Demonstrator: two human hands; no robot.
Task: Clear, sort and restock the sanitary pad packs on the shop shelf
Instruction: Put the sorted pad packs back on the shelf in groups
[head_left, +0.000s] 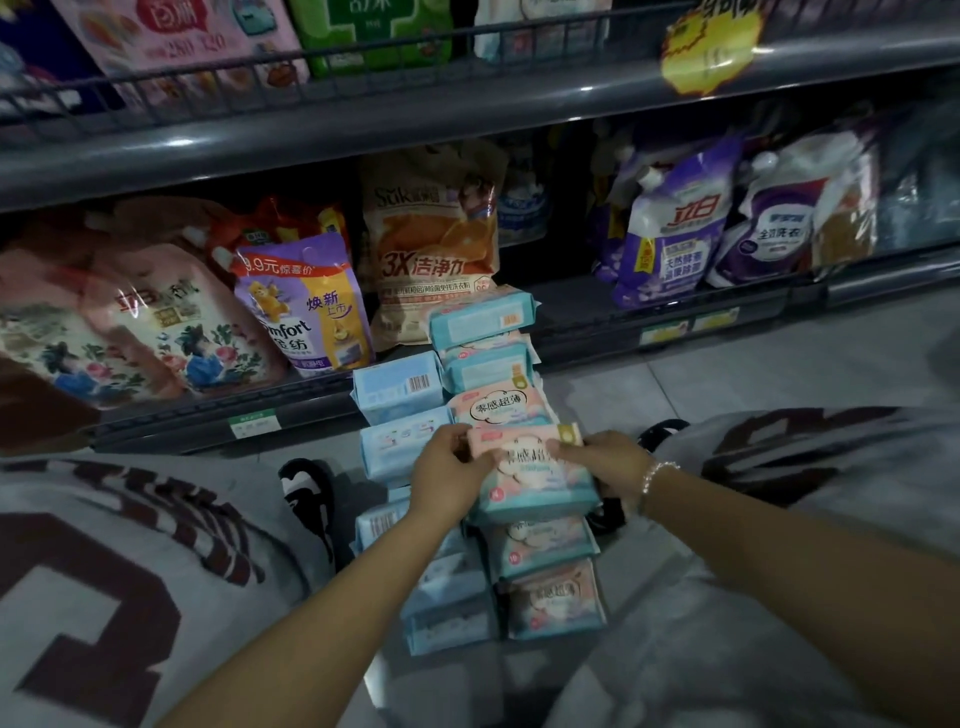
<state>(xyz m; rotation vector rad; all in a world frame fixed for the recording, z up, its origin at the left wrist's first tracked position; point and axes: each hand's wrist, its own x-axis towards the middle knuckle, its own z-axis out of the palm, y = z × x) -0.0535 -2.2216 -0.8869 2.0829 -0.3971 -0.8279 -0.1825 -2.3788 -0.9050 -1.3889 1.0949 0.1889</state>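
A pink-and-teal pad pack (530, 470) is gripped at both ends, the left hand (448, 480) and right hand (605, 462) each clamped on an end, probably to set it squarely on the right-hand floor stack (545, 571). Beside it stands a stack of pale blue packs (400, 415); sorting by colour seems the aim. Behind, the bottom shelf (223, 415) holds detergent pouches (306, 306), no pads.

Beside the dark metal bottom shelf (322, 410), on the floor, lie two rows of soft plastic pad packs: about six pale blue packs (397, 387) in the row nearer it, and about seven pink-and-teal packs (498, 408) alongside. Two hands hold one pink-and-teal pack (530, 478).
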